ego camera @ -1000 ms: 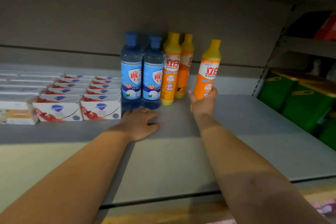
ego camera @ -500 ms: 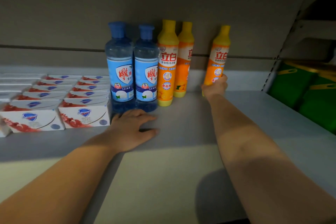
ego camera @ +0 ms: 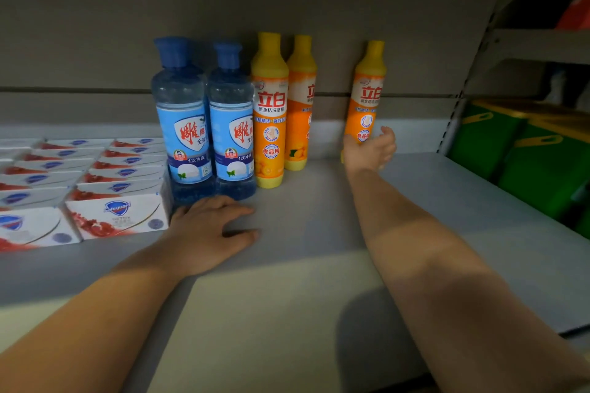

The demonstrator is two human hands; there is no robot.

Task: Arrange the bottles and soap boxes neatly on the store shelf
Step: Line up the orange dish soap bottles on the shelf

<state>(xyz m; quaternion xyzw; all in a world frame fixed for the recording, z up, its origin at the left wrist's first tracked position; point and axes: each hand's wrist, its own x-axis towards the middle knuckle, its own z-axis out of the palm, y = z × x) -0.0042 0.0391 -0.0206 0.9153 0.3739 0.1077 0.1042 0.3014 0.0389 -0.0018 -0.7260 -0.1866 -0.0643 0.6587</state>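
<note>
White soap boxes [ego camera: 115, 217] sit in rows at the left, your left hand [ego camera: 207, 233] lies flat and empty on the shelf [ego camera: 319, 233] before two blue bottles [ego camera: 204, 124], and two orange bottles [ego camera: 281, 112] stand just right of them. Farther right, a third orange bottle [ego camera: 367, 96] stands well apart by the back wall. Your right hand [ego camera: 370, 151] cups its base, grip half open, so close firmly low down and slide it left, upright, until it touches its neighbours.
</note>
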